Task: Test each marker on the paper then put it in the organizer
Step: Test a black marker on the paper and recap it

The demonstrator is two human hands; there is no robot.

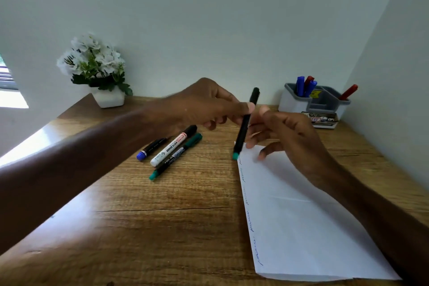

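A brown wood-grain table (162,216) fills the lower view, set into a corner of pale walls. On its right half lies a white sheet of paper (301,227) with small blue squiggles down its left edge.

The left hand (206,104) reaches across from the left, and its thumb and fingers (236,121) pinch a slim black marker with a green end (242,133) at mid-barrel. The marker stands steeply tilted, green end down, at the paper's far left corner. The right hand (290,132) hovers over the far end of the paper, just beside the marker, its fingers (251,144) loosely curled. Whether they grip the barrel cannot be told.

A white pot of white flowers (92,62) stands at the far left. At the far right stands a grey and white plastic organizer (292,102). It holds two blue markers (300,85) and a red marker (308,80) in its left compartment, and a second red marker (349,91) in its right one. A small printed box (325,121) lies in front of it.

Left of the paper, three markers lie side by side: a black one with a blue end (151,147), a white whiteboard marker with a black cap (173,146) and a slim black one with green ends (176,155)
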